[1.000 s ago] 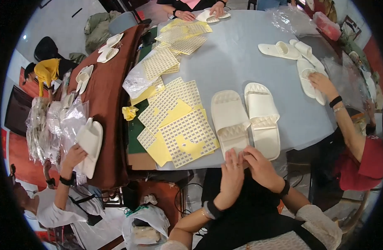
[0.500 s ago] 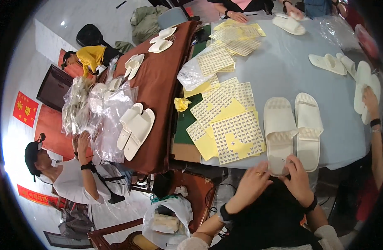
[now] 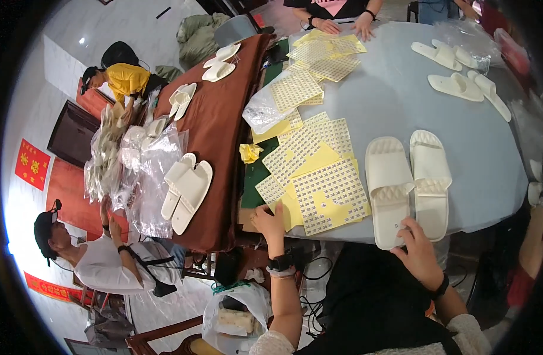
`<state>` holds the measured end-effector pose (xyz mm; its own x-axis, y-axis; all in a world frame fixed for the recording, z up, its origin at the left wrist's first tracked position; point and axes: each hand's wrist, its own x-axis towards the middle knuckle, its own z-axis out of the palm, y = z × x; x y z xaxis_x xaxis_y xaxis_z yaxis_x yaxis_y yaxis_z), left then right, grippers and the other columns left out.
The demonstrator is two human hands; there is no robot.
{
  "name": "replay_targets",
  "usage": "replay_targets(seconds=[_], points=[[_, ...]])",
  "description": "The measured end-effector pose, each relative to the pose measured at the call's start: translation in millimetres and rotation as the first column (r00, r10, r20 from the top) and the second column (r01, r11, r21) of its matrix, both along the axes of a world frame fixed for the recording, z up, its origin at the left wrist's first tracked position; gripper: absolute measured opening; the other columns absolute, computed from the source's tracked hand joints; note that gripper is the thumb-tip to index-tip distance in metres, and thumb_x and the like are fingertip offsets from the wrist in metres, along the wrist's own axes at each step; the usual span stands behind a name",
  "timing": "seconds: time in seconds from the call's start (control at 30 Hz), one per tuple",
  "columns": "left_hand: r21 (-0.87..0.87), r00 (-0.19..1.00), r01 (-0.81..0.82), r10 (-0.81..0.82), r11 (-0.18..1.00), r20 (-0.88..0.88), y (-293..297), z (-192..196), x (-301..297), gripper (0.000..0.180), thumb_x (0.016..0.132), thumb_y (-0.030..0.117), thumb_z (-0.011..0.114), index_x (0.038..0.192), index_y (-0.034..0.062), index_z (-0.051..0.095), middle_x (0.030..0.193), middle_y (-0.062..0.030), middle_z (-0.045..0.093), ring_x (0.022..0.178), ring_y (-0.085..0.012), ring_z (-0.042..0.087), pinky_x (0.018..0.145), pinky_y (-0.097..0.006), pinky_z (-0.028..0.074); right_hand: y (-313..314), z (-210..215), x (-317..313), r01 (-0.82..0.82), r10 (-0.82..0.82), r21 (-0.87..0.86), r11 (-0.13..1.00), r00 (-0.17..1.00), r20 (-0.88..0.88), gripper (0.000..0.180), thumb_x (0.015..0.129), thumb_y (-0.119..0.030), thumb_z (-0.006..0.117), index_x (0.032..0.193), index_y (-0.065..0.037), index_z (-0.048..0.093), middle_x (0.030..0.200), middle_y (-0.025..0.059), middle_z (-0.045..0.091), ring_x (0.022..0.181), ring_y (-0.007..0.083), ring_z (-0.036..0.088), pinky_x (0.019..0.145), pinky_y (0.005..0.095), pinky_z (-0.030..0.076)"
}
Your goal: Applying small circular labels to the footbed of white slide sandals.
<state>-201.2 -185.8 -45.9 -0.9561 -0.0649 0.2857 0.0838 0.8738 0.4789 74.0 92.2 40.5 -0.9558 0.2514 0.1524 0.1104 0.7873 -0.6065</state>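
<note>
A pair of white slippers lies side by side on the grey-blue tabletop before me, toes pointing away: the left slipper and the right slipper. My right hand is at the left slipper's heel, its fingertips curled over the inner edge and the thumb at the rim. To the left, my left hand is by the table's near edge with thumb and fingers apart, holding nothing. Beside it lie overlapping yellow-backed sticker sheets, the nearest sticker sheet having some labels gone from its middle.
More sticker sheets lie farther up the table by a seated person's hands. White slippers rest at the far right. A brown-covered table on the left bears slippers and plastic bags. Two people work beyond it. Crumpled yellow paper sits between the tables.
My left hand has left the slipper and moved left to the sticker sheets. My right hand stays at the heel. At far right, another person's hand has withdrawn and slippers there have moved.
</note>
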Motion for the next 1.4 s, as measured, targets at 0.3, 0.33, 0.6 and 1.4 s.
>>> replay_targets(seconds=[0.3, 0.33, 0.6, 1.4], points=[[0.631, 0.952, -0.014, 0.202, 0.776, -0.228, 9.2, 62.3, 27.5, 0.023, 0.094, 0.018, 0.056, 0.092, -0.0018, 0.045, 0.085, -0.0074, 0.049, 0.077, -0.0159, 0.047, 0.073, -0.028, 0.042, 4.3, -1.8, 0.7, -0.012, 0.012, 0.007, 1.0, 1.0, -0.022, 0.039, 0.065, -0.007, 0.078, 0.095, -0.002, 0.052, 0.12, 0.0145, 0.044, 0.11, 0.0332, 0.052, 0.085, 0.0392, 0.048], [0.677, 0.932, 0.046, 0.214, 0.734, -0.294, 13.0, 75.4, 36.2, 0.024, 0.095, 0.019, 0.056, 0.092, -0.0013, 0.045, 0.085, -0.0054, 0.048, 0.077, -0.0137, 0.047, 0.072, -0.027, 0.043, 4.3, -1.2, 0.0, -0.022, 0.023, 0.022, 1.0, 0.999, -0.035, 0.039, 0.066, -0.007, 0.078, 0.094, -0.001, 0.053, 0.12, 0.0142, 0.044, 0.108, 0.0323, 0.053, 0.085, 0.0393, 0.048], [0.954, 0.974, 0.202, -0.148, 0.221, -0.172, 78.6, 132.8, 121.5, 0.02, 0.095, 0.011, 0.055, 0.11, -0.0027, 0.052, 0.104, -0.0087, 0.061, 0.093, -0.0109, 0.057, 0.083, -0.025, 0.045, 2.2, 28.5, -6.1, -0.005, -0.015, -0.092, 0.996, 0.978, -0.206, 0.028, 0.069, -0.003, 0.075, 0.09, -0.003, 0.056, 0.112, 0.0132, 0.052, 0.083, 0.029, 0.059, 0.075, 0.0376, 0.048], [0.942, 0.703, 0.125, -0.698, 0.312, 0.138, 136.0, 98.4, 191.3, 0.024, 0.097, 0.017, 0.054, 0.103, -0.0046, 0.062, 0.094, -0.0034, 0.064, 0.083, -0.0053, 0.053, 0.075, -0.02, 0.043, -17.4, 26.7, -36.2, 0.177, -0.182, -0.057, 0.983, 0.86, -0.477, 0.017, 0.075, -0.014, 0.073, 0.089, -0.01, 0.063, 0.084, 0.0024, 0.057, 0.077, 0.0223, 0.056, 0.069, 0.0349, 0.043]])
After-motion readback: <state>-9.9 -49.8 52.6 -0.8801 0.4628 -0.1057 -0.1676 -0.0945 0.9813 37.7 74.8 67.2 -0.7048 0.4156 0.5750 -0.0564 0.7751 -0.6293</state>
